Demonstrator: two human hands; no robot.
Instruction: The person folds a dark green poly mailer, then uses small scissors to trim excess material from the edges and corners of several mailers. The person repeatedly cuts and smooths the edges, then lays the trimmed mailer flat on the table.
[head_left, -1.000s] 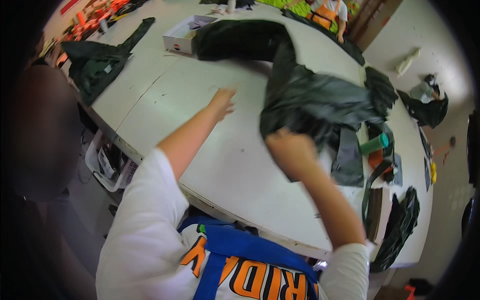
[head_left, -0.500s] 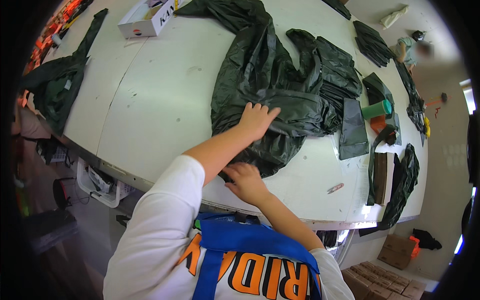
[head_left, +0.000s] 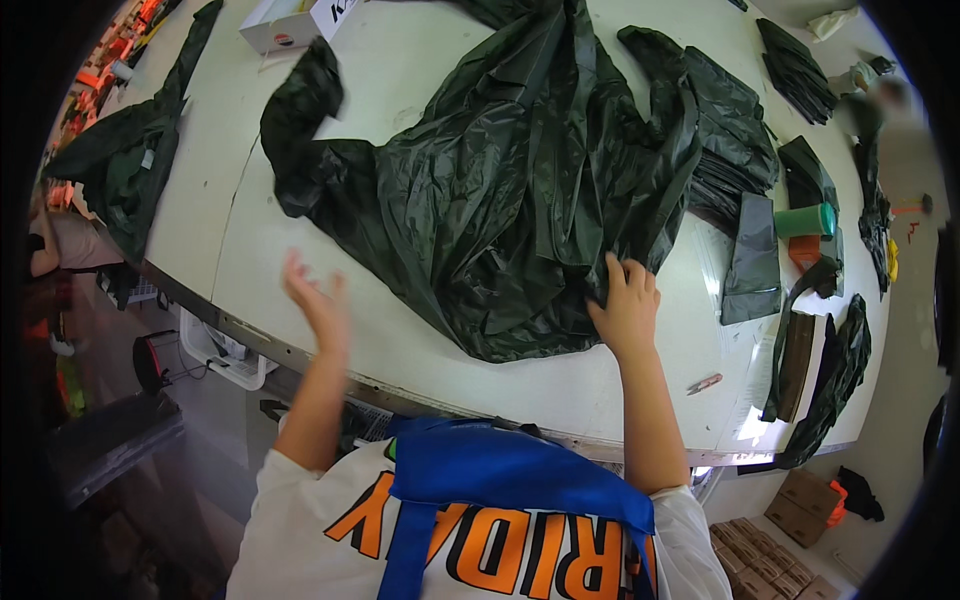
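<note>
A dark green, shiny jacket (head_left: 470,200) lies spread and creased on the white table (head_left: 400,350) in front of me. Its left sleeve (head_left: 300,140) sticks out to the left with a bent, slightly blurred end. My left hand (head_left: 320,308) is lifted below that sleeve, clear of the fabric, with smeared fingers that look apart. Against the jacket's lower right edge rests my right hand (head_left: 630,308), thumb and fingers spread on the cloth. Whether any fabric is tucked under its fingertips is hard to see.
Folded dark green pieces (head_left: 735,130) are stacked to the right, near a green cylinder (head_left: 805,220). Small red-handled snips (head_left: 704,383) lie by the right front. A white box (head_left: 295,25) stands at the far left. Another dark garment (head_left: 130,170) hangs over the left edge.
The bunched jacket is now opened out, its sleeve swung to the left. My crossed arms have come apart: the left hand moved left off the cloth, the right hand rightward along it.
</note>
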